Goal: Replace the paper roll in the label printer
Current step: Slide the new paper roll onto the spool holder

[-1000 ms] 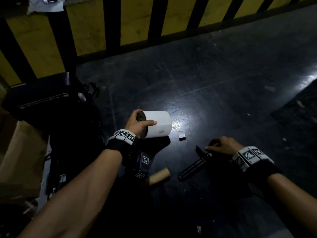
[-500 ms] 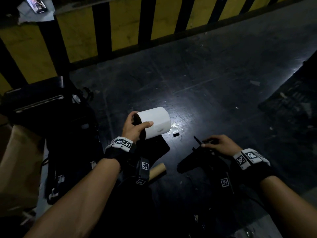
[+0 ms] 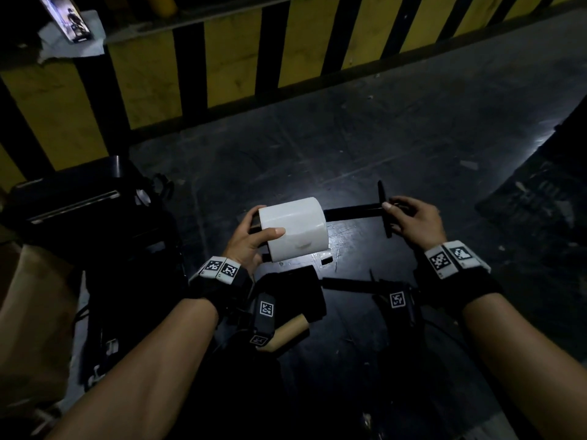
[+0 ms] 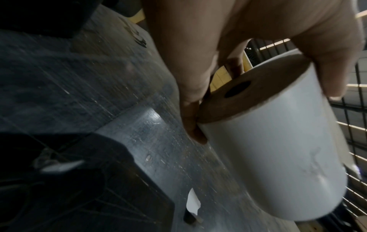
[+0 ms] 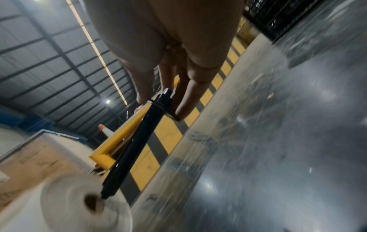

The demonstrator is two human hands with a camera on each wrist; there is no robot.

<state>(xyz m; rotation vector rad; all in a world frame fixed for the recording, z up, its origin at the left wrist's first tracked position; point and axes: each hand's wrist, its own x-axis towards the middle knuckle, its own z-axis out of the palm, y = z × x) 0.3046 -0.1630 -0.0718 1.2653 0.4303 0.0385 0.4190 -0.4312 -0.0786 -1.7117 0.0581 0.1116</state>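
My left hand point(image 3: 265, 222) grips a new white paper roll point(image 3: 293, 230) by its left end and holds it level above the floor; thumb in front, fingers behind. My right hand point(image 3: 392, 215) pinches a black spindle point(image 3: 352, 212) at its round flange. The rod points left at the roll's right end. In the right wrist view the spindle point(image 5: 137, 150) has its tip right beside the core hole of the roll point(image 5: 83, 207); whether it is inside I cannot tell. In the left wrist view the roll point(image 4: 268, 149) shows its brown end with an open core hole. The black label printer point(image 3: 73, 201) sits at left.
An empty cardboard core point(image 3: 286, 335) lies on the dark floor point(image 3: 413, 147) near my left wrist, beside a black flat part point(image 3: 305, 290) and a thin black piece point(image 3: 349, 285). A yellow-and-black striped barrier point(image 3: 222, 58) runs along the back. A brown box point(image 3: 28, 312) stands at left.
My right hand has lifted the black spindle off the floor and swung it level toward the roll's right end. My left hand has raised and turned the roll sideways.
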